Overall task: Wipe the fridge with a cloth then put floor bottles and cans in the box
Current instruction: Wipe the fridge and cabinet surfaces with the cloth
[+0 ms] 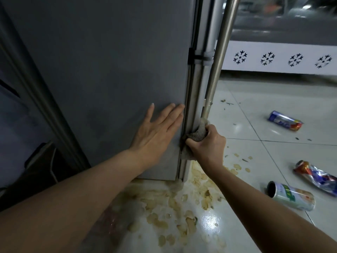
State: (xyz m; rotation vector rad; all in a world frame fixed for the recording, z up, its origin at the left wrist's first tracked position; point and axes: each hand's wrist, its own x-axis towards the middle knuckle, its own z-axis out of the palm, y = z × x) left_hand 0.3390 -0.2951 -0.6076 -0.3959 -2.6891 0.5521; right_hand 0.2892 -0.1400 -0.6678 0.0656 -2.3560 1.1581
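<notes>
Her flat left hand (156, 132) braces the tall grey metal fridge (102, 70) while the right hand (206, 143) clutches a bunched grey cloth (199, 131) in its low door seam. Best to press firmly and follow the groove down; the crumpled cans (284, 120) lie waiting on the floor tiles.

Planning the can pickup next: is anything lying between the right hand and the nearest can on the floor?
No solid object does. Between the right hand, gripping the cloth, and the green-and-white can lies only tile floor with yellowish spill patches.
</notes>
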